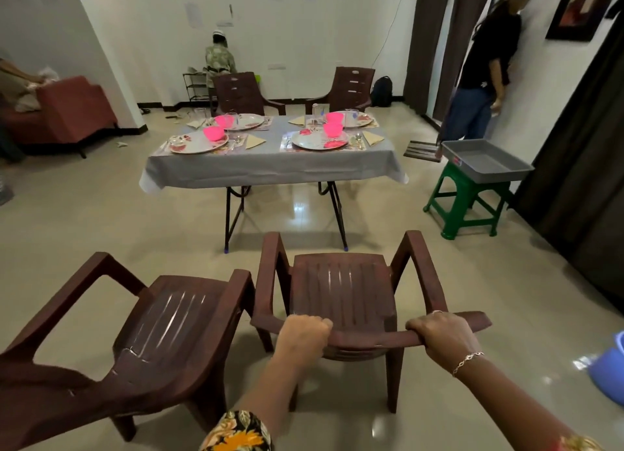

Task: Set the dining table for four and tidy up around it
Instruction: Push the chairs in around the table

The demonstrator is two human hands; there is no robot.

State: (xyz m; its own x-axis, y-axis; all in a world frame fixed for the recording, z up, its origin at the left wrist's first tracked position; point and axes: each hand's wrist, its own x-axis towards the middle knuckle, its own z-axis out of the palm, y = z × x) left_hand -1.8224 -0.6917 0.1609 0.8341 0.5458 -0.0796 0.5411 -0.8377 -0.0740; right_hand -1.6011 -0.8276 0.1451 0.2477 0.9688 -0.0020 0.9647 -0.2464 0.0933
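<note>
Lower centre: my left hand [305, 337] and right hand [439, 337] curl tight round a brown chair [341, 288] by its backrest, apparently to push it to the laid counter [270, 170] above.

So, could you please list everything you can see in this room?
Chairs: four, brown; two near, two behind table.
Table: one, grey cloth, centre.
Plates: four, floral, on table.
Bowls: four, pink, at the plates.
Napkins: four, yellow, beside plates.
Stool: one, green, right.
Tray: one, grey, on stool.
Sofa: one, red, left.
Tub: one, blue, right edge.
Backpack: one, black, far wall.
People: two, far wall and right.
Left hand: grips right near chair's back.
Right hand: grips same back.
</note>
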